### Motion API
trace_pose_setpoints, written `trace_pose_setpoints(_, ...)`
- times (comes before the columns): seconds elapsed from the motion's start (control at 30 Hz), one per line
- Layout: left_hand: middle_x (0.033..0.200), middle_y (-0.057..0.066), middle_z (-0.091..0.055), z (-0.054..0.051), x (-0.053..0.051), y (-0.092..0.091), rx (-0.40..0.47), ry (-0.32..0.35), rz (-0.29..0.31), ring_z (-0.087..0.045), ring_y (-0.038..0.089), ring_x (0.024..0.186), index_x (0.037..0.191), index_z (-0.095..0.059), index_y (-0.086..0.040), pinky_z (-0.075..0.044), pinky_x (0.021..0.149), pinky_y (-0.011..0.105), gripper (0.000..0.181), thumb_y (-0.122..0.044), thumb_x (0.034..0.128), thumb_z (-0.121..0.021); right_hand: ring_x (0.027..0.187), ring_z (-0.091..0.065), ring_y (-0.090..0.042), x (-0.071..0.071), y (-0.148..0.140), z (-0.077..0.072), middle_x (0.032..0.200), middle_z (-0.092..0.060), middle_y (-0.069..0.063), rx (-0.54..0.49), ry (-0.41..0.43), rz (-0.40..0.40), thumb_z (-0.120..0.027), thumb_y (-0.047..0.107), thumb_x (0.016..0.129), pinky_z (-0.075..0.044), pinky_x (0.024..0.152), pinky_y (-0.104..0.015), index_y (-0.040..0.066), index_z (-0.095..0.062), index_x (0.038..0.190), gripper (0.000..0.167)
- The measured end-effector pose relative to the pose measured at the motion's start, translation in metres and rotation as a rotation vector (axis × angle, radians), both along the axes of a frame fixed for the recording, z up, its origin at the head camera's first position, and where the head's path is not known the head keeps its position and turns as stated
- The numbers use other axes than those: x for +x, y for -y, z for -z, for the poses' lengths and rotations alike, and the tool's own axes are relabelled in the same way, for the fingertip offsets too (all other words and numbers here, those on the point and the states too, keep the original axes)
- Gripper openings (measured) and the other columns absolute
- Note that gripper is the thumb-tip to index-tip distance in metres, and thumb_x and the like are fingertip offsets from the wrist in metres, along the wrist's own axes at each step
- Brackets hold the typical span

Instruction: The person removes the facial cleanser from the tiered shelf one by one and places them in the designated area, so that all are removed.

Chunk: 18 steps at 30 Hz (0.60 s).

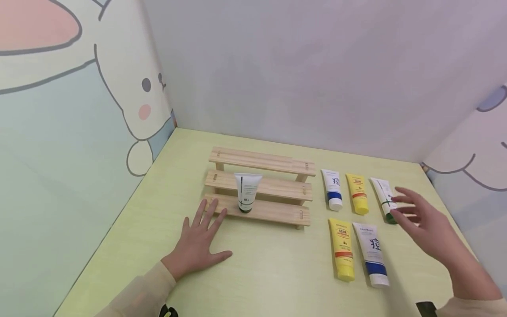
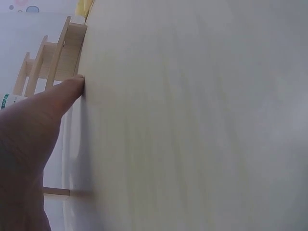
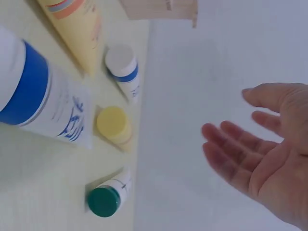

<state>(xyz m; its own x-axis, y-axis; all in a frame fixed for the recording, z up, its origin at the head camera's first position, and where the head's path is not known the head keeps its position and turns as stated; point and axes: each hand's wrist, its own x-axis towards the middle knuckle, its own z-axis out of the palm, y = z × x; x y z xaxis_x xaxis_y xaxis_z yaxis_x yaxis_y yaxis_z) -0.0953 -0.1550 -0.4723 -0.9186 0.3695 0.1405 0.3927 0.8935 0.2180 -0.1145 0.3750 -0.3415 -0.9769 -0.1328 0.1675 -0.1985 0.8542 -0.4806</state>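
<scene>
A three-step wooden rack (image 1: pixel 273 213) stands on the table, with a white squeeze tube (image 1: pixel 248 189) upright on its lowest step, dark green cap down. My left hand (image 1: pixel 198 246) is spread flat by the rack's front left corner, fingertips at the lowest step; its thumb (image 2: pixel 67 94) lies along the tabletop in the left wrist view. Over on the right, my right hand (image 1: pixel 425 224) hovers with loosely bent fingers, nothing in its grasp. Closest to it is a lying white tube with a green cap (image 3: pixel 104 201); the right wrist view shows a gap between hand and tube.
Right of the rack lie a small white-and-blue tube (image 1: pixel 332 187) and a small yellow tube (image 1: pixel 357 193). Nearer the front are a larger yellow tube (image 1: pixel 342 248) and a larger white-and-blue tube (image 1: pixel 371 253). Walls enclose the pale table (image 1: pixel 277 273) at the back and sides.
</scene>
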Motion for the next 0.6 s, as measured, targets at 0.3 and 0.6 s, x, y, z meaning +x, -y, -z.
trace_pose_setpoints(0.3, 0.176, 0.015, -0.014, -0.001, 0.0, 0.0, 0.014, 0.017, -0.002, -0.011, 0.045, 0.161, 0.167, -0.03, -0.017, -0.034, 0.103, 0.085, 0.106, -0.068, 0.0842, -0.073, 0.122, -0.064, 0.005, 0.006, 0.035, -0.006, 0.141, -0.063, 0.014, -0.442, -0.317, -0.225, -0.056, -0.032, 0.085, -0.044, 0.102, -0.006, -0.005, -0.038, 0.157, 0.078)
trace_pose_setpoints(0.6, 0.176, 0.014, -0.012, 0.002, -0.001, 0.001, 0.014, 0.02, -0.002, -0.01, 0.045, 0.161, 0.167, -0.028, -0.018, -0.034, 0.103, 0.085, 0.108, -0.07, 0.0837, -0.073, 0.127, -0.061, 0.001, -0.01, 0.085, 0.015, 0.146, -0.059, 0.011, -0.429, -0.266, -0.279, -0.064, -0.028, 0.084, -0.044, 0.104, -0.007, 0.002, -0.037, 0.16, 0.086)
